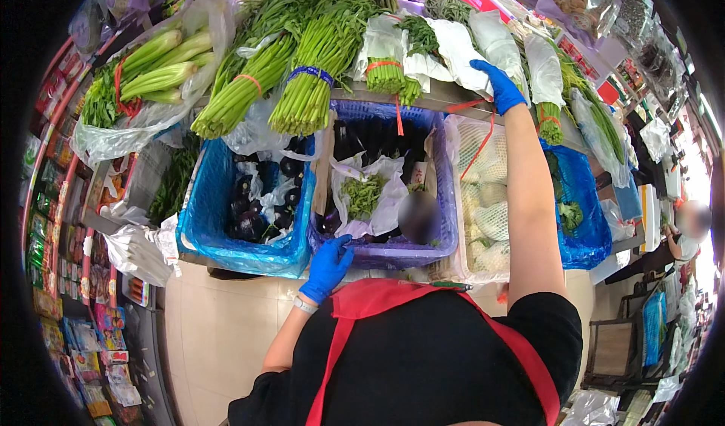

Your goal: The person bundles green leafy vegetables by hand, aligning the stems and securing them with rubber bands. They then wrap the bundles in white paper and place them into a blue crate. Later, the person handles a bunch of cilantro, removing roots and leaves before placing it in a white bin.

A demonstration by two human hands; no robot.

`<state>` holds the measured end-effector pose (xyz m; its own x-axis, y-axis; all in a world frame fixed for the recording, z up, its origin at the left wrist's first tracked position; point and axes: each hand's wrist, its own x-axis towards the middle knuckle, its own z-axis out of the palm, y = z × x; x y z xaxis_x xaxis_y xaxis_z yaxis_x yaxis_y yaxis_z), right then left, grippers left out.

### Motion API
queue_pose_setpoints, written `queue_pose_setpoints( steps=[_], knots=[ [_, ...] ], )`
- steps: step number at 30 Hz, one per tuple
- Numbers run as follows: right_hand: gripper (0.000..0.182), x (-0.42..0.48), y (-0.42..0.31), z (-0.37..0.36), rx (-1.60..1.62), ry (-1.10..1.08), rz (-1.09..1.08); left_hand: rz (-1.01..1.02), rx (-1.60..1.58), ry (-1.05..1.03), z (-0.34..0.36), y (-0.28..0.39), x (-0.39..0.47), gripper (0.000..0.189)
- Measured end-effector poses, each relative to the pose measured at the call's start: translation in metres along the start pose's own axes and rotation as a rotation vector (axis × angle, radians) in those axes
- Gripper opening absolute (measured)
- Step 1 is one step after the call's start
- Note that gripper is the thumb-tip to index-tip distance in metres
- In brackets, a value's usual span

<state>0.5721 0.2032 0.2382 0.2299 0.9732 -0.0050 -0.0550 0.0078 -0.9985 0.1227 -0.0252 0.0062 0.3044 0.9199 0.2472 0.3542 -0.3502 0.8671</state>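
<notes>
My right hand (499, 86), in a blue glove, reaches forward to a white paper-wrapped bundle (457, 49) on the shelf of greens; its thumb and fingers are at the wrapper's near end, and whether they close on it cannot be told. My left hand (328, 267), gloved in blue too, is at the near rim of a purple-lined crate (385, 256), with nothing seen in it. In that crate lie dark eggplants and a plastic bag of leafy trimmings (363, 196). Large banded bunches of green stalks (308, 100) lie to the left of the wrapped bundles.
A blue-lined crate (243, 256) of round eggplants stands left, a crate of net-wrapped pale produce (490, 216) right, and a blue-lined crate with broccoli (603, 245) beyond. Bagged celery (158, 75) lies far left. White bags (139, 250) hang by the left shelving. Another person (688, 239) is far right.
</notes>
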Motion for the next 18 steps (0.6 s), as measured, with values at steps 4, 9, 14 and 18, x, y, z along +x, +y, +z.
queue_pose_setpoints(
  steps=[4, 9, 14, 18],
  knots=[
    [0.044, -0.011, -0.003, 0.008, 0.058, -0.073, 0.094, -0.078, 0.048, -0.066, -0.002, 0.001, -0.001, 0.032],
    [0.045, -0.009, -0.006, 0.022, 0.004, -0.152, 0.149, -0.058, 0.038, -0.09, 0.003, -0.001, 0.001, 0.032],
    [0.034, -0.002, -0.015, -0.01, 0.091, -0.127, 0.079, 0.049, 0.012, -0.102, 0.009, 0.011, 0.012, 0.033],
    [0.041, -0.013, -0.022, -0.016, 0.385, -0.052, -0.014, -0.061, 0.023, -0.169, 0.011, 0.014, 0.008, 0.034]
  ],
)
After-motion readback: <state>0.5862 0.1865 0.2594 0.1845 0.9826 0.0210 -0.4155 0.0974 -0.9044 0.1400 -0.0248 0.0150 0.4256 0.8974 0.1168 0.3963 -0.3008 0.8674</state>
